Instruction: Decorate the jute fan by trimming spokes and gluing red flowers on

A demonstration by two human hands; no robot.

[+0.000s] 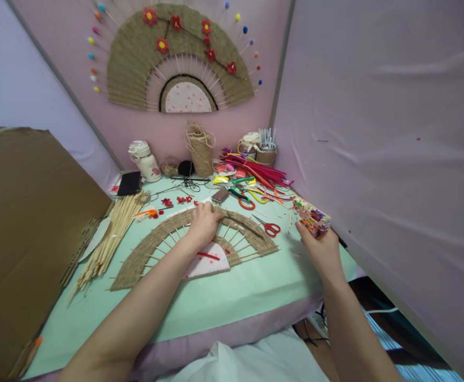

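Note:
A half-made woven fan (pixel 148 252) of jute twine and wooden sticks lies flat on the mint-green table (pixel 232 294). My left hand (pixel 203 223) rests on the fan's upper rim, fingers curled and pressed on the weave. My right hand (pixel 323 245) is near the table's right edge and grips a small clear box of colourful beads (pixel 311 215). A pink dotted half-circle (pixel 210 262) forms the fan's centre, with a red piece lying on it.
A bundle of wooden sticks (pixel 110 239) lies left of the fan beside a large cardboard sheet (pixel 25 233). Red scissors (pixel 269 227), pliers, red pipe cleaners (pixel 258 172), a twine spool (pixel 200 151), a cup and a phone crowd the back. A finished fan (pixel 176 58) hangs on the wall.

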